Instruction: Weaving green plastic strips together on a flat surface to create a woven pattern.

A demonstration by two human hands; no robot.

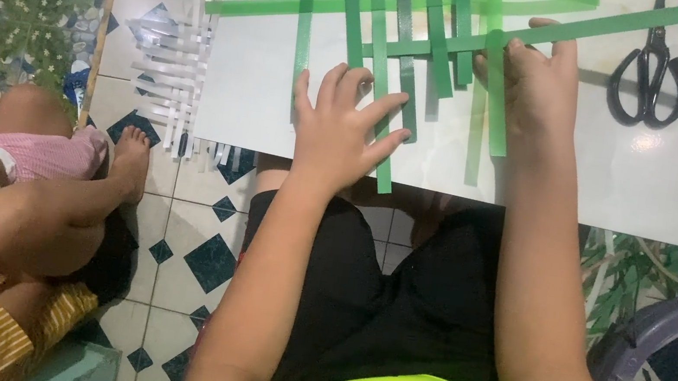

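Green strips (428, 45) lie woven on the white board (662, 189) across my lap, some running away from me, others crossing from left to right. Off the board's left edge, on the tiled floor (175, 239), sits a smaller weave of white strips (166, 80), beside another person's bare foot (131, 156).

My left hand (338, 134) lies flat near the board's front edge, fingers spread, palm pressing down the near ends of the upright strips; these run lengthwise away from my fingertips.

My right hand (532, 81) is farther up and nearer the crossing point. Its fingertips bear on one long strip (622, 27) that slants up to the right, its long axis running away from that hand; I cannot tell whether they pinch it or only press.

Black scissors (651, 74) lie just right of that hand, handles toward me. No labels or packages show.
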